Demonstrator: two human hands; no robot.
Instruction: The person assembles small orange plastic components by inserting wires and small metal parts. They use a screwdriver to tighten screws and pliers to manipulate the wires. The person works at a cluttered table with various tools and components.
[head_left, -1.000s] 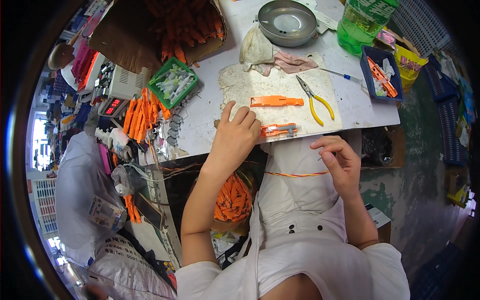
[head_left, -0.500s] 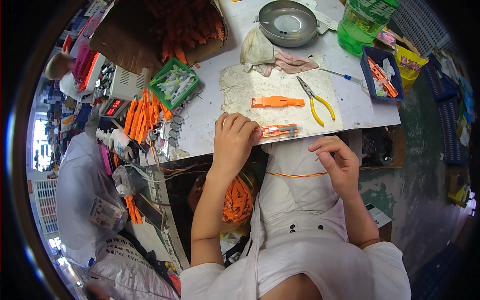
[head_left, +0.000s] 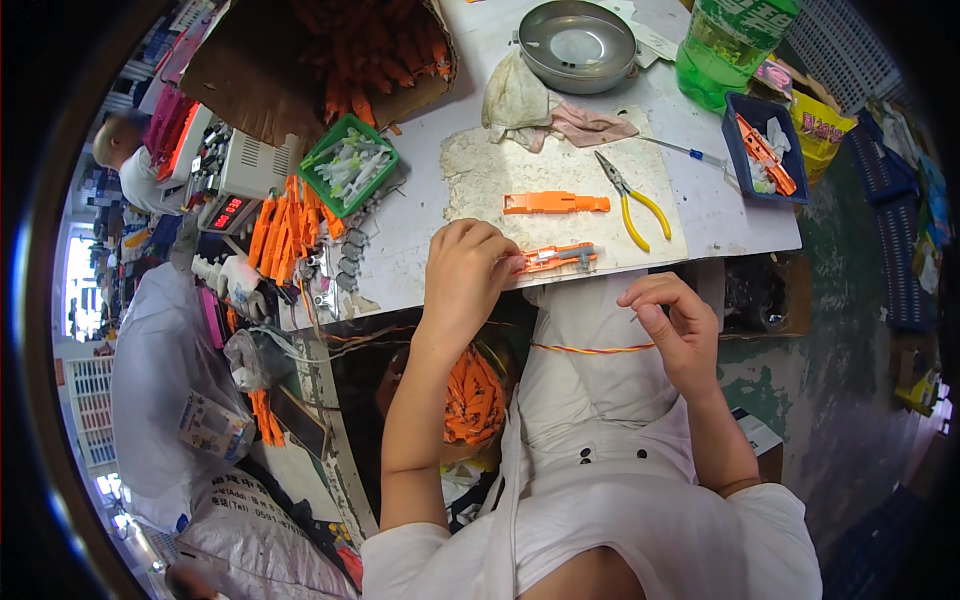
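Note:
My left hand (head_left: 468,268) is closed at the table's near edge, its fingertips pinching the left end of an orange plastic housing (head_left: 545,259) with grey parts set in it. The fingers hide that end. Beyond it lies an orange plastic shell (head_left: 556,203), flat on the worn mat. My right hand (head_left: 680,335) hovers in front of the table edge, over my lap, fingers loosely bent and thumb apart, with nothing in it. Long-nose pliers (head_left: 640,208) with yellow handles rest to the right of both orange pieces.
A green basket (head_left: 381,176) of small pale parts stands left, near loose orange pieces (head_left: 283,232) and a cardboard box (head_left: 240,85). At the back are rags (head_left: 515,98) and a metal bowl (head_left: 540,60). A blue tray (head_left: 745,110) sits right. Red-yellow wire (head_left: 590,349) crosses my lap.
My left hand has shifted very slightly up and left, its fingertips still on the orange housing. My right hand has not visibly moved. A person at the far left has moved a little.

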